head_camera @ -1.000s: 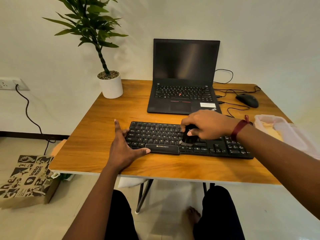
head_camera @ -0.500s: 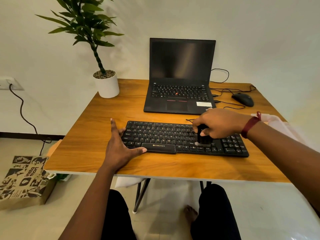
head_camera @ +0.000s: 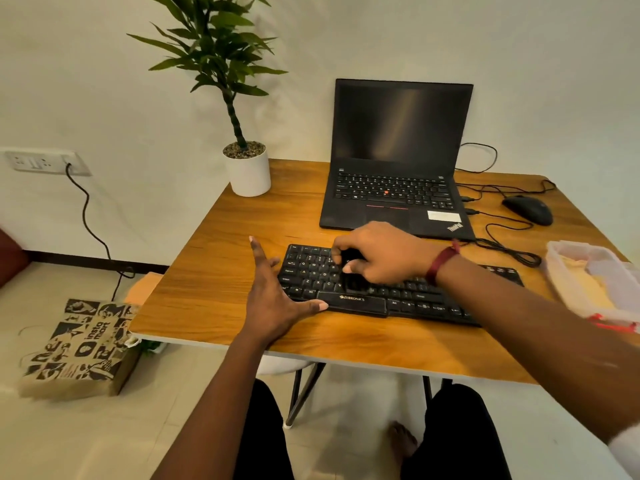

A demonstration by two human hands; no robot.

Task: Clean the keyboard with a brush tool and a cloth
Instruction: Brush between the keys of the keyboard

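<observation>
A black keyboard (head_camera: 412, 299) lies across the wooden table (head_camera: 214, 289) in front of me. My right hand (head_camera: 381, 252) grips a small black brush tool (head_camera: 354, 278), whose lower end touches the keys on the left half of the keyboard. My left hand (head_camera: 273, 296) lies flat with straight spread fingers at the keyboard's left end, thumb along its front edge. A pale yellow cloth (head_camera: 585, 282) sits inside a clear plastic box (head_camera: 568, 251) at the table's right edge.
An open black laptop (head_camera: 398, 161) stands behind the keyboard. A black mouse (head_camera: 528, 209) with looped cables lies at the back right. A potted plant (head_camera: 247, 168) stands at the back left corner. A printed paper bag (head_camera: 79, 348) sits on the floor to the left.
My right hand has swept the brush from the right part of the keyboard to its left half. My left hand stays at the keyboard's left end. The camera view has shifted.
</observation>
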